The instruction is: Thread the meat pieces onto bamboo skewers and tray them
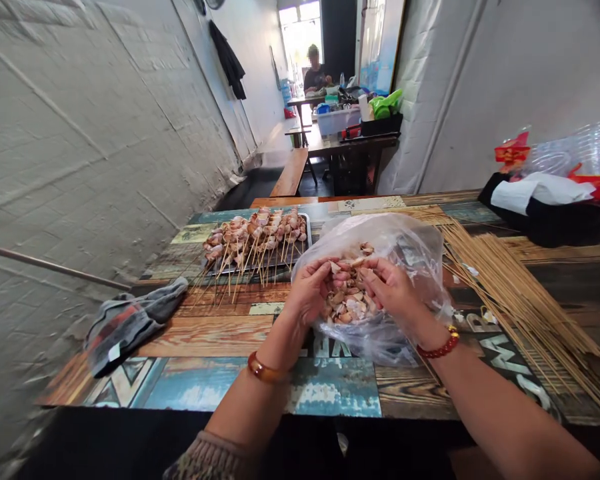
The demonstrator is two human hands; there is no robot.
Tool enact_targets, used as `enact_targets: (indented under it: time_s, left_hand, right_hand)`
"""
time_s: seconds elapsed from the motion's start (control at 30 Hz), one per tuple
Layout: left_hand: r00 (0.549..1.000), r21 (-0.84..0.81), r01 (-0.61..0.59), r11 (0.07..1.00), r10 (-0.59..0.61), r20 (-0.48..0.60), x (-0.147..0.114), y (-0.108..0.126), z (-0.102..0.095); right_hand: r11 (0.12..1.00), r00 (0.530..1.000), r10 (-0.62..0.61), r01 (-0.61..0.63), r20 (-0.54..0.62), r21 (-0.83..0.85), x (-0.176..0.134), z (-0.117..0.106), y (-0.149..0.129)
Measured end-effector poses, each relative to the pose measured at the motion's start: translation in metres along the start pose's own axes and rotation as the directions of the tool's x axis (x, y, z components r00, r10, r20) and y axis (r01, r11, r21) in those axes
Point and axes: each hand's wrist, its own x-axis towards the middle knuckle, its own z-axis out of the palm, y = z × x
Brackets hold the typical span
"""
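"Wood-patterned desk [205,333], one, multicoloured planks with printed lettering. Next?"

"Plastic bag [423,243], clear, one, mouth spread, set near the middle."

"Loose sticks [520,300]?"

"One bundle, fanned out along the right side; too many overlap for a count."

"Tray [309,230]?"

"One, metal-edged, beyond the bag and to its left. Loaded skewers [265,230] piled on it, well over a dozen, exact number hidden by overlap; bare ends mostly toward the person."

"Cloth item [135,323], grey, one, at the left edge. Hands?"

"Two. Left grip [315,287] is narrow, thumb and fingers closed on one pale meat piece [335,267]. Right grip [387,287] is pinched just beside it; whether it holds a piece of its own, I cannot tell."

"Ornaments?"

"Bangle [263,370], amber-coloured, one, left wrist. Beaded bracelet [440,345], red with yellow beads, one, right wrist."

"Smallest lot, and its place?"

"Meat pieces [353,307], pink and pale, heaped in the bag, uncountable. The heap lies below and between both grips; the single held piece sits at the left fingertips, above the heap."
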Motion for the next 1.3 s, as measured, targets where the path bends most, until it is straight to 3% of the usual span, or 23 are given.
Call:
enact_targets:
  time_s: [0.37, 0.7, 1.3]
  left_hand:
    - [1.0, -0.054, 0.022, 0.998, -0.022, 0.001, 0.003, -0.009, -0.001]
    - [0.996, 0.043, 0.072, 0.996, -0.074, 0.048, -0.001, -0.006, 0.002]
    - [0.998, 0.117, -0.046, 0.992, 0.051, -0.046, 0.004, -0.006, -0.001]
  right_hand:
    - [0.989, 0.991, -0.014, 0.033, 0.131, -0.142, -0.002, 0.005, 0.006]
    - [0.991, 0.994, 0.026, -0.012, 0.107, -0.135, 0.003, 0.002, 0.018]
    - [0.999, 0.997, 0.042, -0.04, 0.06, -0.035, 0.0, 0.004, 0.01]
